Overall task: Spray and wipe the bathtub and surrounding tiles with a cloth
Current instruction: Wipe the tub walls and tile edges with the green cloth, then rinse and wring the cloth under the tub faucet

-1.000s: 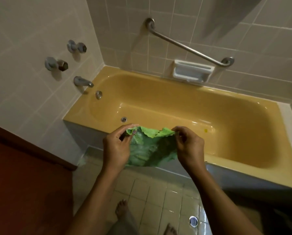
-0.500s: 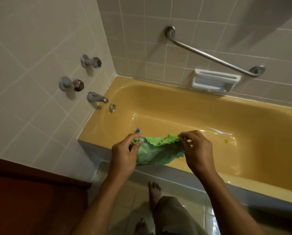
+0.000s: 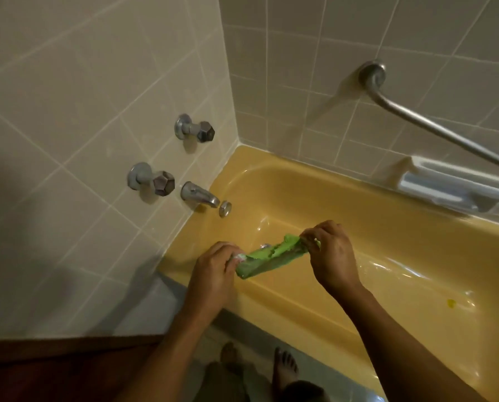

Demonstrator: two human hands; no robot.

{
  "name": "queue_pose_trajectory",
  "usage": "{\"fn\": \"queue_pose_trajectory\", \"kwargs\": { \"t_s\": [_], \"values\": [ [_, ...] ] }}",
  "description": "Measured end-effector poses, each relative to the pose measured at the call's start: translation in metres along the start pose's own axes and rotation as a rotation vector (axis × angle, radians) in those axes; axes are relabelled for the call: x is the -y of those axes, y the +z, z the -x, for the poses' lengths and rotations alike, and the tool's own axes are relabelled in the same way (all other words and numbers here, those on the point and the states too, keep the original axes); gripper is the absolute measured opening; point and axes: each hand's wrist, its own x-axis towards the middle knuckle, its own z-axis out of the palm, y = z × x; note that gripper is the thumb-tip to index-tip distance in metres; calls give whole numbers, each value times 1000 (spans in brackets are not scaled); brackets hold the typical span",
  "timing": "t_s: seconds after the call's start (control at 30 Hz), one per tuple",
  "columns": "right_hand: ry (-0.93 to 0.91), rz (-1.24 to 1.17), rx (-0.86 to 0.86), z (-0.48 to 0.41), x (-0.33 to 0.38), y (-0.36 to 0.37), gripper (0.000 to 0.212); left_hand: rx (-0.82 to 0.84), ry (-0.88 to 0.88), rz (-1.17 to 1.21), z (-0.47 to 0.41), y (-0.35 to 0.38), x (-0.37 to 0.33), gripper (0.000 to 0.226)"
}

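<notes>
Stretching between the two hands, the green cloth [image 3: 267, 258] makes a twisted strip just above the tap end of the yellow bathtub [image 3: 309, 316]. The left hand [image 3: 213, 271] pinches one end with curled fingers, and the right hand [image 3: 332, 256] pinches the other end. I judge the cloth is being prepared, maybe wrung; wiping is not yet begun. No spray bottle is visible. The next move calls for gathering the cloth into one hand and pressing it on the tub or the tiles [image 3: 97, 111] near the spout [image 3: 199, 195].

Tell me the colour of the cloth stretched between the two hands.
Bright green cloth, seen in the head view, the only one.
</notes>
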Motion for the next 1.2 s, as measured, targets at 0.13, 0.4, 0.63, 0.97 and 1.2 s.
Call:
{"fn": "queue_pose_trajectory", "kwargs": {
  "t_s": [0.13, 0.4, 0.63, 0.97, 1.2],
  "values": [
    [57, -8, 100, -60, 7, 39, 14, 72, -188, 113, -53, 3, 34, 20],
    [311, -158, 242, -153, 44, 112, 11, 221, -319, 186, -146, 17, 107, 27],
    [502, -611, 311, -219, 95, 144, 16, 243, -494, 276, -184, 12, 147, 11],
    [565, -1208, 473, -308, 141, 168, 52, 167, -633, 516, -199, 14, 160, 8],
    [526, -1406, 559, -334, 155, 182, 41, 194, -665, 577, -213, 17, 168, 11]
  ]
}}
